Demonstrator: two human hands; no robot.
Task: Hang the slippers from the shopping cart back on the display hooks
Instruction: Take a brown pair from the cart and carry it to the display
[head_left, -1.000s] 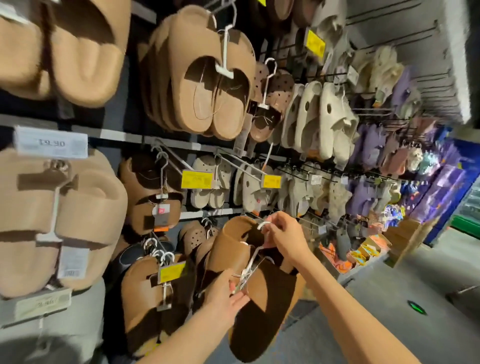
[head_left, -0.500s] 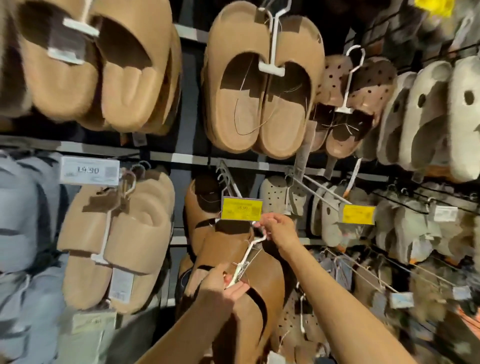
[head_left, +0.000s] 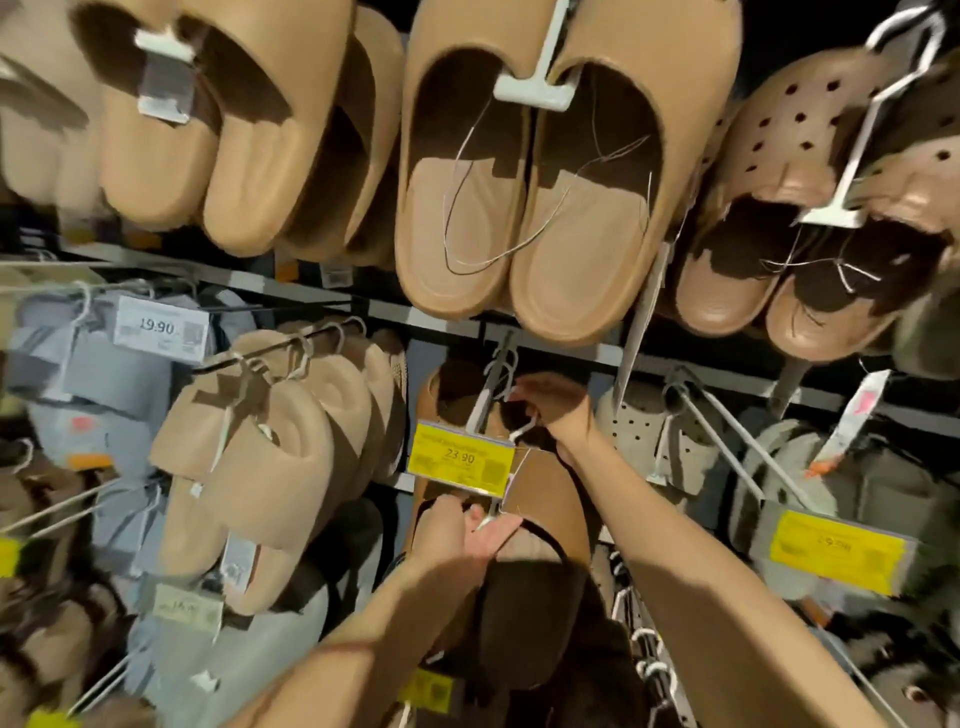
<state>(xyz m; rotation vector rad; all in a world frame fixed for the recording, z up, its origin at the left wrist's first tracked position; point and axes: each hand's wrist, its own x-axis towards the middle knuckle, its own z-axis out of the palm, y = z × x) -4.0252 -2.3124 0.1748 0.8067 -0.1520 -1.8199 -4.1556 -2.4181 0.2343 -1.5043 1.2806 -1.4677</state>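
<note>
Slipper display wall (head_left: 291, 299) fills the frame, rows of pairs on white hangers. Upper centre: large tan clog pair (head_left: 530, 208); left of centre, tan puffy slides (head_left: 270, 457) on a full peg. Task item: brown slipper pair (head_left: 540, 525), lower centre, hanging below the yellow price tag (head_left: 461, 458) marked 23.90, partly hidden behind it. Display hook (head_left: 488, 395) runs from the rail down to that tag. Right hand (head_left: 550, 402), centre, fingers curled round the top of the white hanger (head_left: 522, 430) just beside the hook. Left hand (head_left: 467, 535), below the tag, pinches the hanger's lower stem against the slippers. Hanger loop looks not yet seated on the hook. Risks, as judged: loop misses the hook tip behind the tag and the pair drops on release; tag snags the hanger.
</note>
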